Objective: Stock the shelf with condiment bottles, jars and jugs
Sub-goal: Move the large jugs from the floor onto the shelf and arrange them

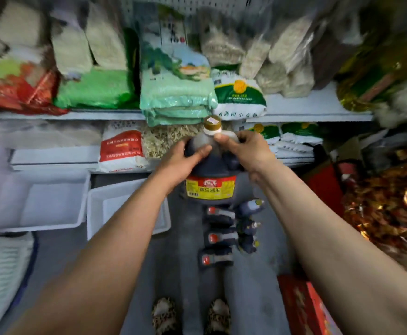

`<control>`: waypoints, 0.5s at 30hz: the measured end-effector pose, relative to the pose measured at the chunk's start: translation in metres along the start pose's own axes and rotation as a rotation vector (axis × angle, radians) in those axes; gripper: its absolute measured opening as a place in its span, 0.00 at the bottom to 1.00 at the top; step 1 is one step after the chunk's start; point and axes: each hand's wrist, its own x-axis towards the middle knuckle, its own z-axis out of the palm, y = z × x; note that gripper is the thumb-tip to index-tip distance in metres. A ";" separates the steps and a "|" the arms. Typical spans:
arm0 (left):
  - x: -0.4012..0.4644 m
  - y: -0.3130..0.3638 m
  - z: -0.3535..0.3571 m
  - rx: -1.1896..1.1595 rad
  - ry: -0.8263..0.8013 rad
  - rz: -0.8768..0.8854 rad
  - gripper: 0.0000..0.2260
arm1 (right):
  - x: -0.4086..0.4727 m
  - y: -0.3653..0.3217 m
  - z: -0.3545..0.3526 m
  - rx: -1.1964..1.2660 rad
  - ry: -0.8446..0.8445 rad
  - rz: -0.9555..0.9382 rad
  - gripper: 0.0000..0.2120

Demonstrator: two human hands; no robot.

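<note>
The soy sauce jug [210,165] hangs upright in mid-air at the centre of the view, its long axis running from the gold cap [212,125] at twelve o'clock down to the red-and-yellow label [210,188] at six. Both hands are on its upper part. The left hand [185,158] clasps the shoulder from nine o'clock, thumb laid across the dark front. The right hand [243,148] closes on the neck and handle area from three o'clock, thumb just beneath the cap; what its fingers do behind the jug is hidden.

Most of the jug's body therefore lies below both grips, so it likely hangs from the hands rather than resting in them. The hands sit about equally near. Judging by this, the coming move turns on getting the base over a shelf board [294,114] and keeping the axis upright.

Directly below the jug, at six o'clock, smaller dark bottles [218,235] lie on the grey floor [258,274]. White plastic trays [59,201] sit at eight o'clock. Rice and flour bags [175,93] crowd the shelves from ten to two o'clock, and a red carton [301,308] lies at five.
</note>
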 end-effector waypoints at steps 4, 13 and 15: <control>-0.017 0.109 -0.027 0.118 0.067 0.151 0.29 | -0.024 -0.099 -0.055 0.061 0.026 -0.070 0.19; -0.028 0.278 -0.040 0.120 0.038 0.440 0.29 | -0.032 -0.227 -0.163 0.162 0.063 -0.180 0.25; -0.017 0.303 -0.029 0.152 0.068 0.465 0.28 | -0.017 -0.236 -0.186 0.187 0.040 -0.203 0.27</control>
